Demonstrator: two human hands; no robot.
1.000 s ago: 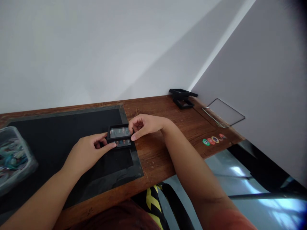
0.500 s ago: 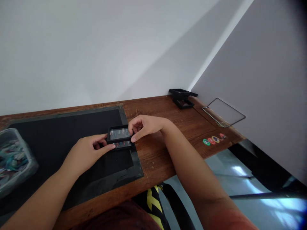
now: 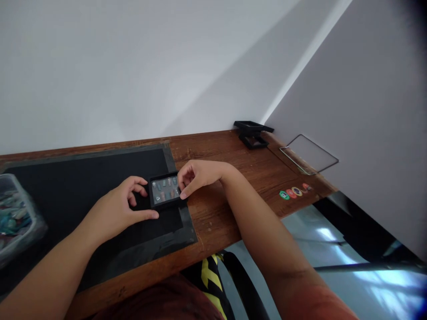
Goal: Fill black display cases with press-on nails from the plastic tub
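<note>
A small black-framed display box (image 3: 164, 190) lies on the black mat, and several bluish and brownish stone-like pieces show through its clear face. My right hand (image 3: 194, 178) pinches the box's right edge between thumb and bent fingers, hiding that edge. My left hand (image 3: 126, 204) is off the box's left side, thumb and fingers spread, holding nothing. Its thumb tip lies by the lower left corner.
A clear plastic tub (image 3: 20, 218) of mixed colourful pieces stands at the left. More black frames (image 3: 252, 133) are stacked by the wall corner. A wire frame (image 3: 309, 154) leans at the right, with round stickers (image 3: 290, 193) near the table edge.
The framed upper part, which was raised and offset over the lower part, now sits down in line with it. My left hand has let go and spread its fingers.
</note>
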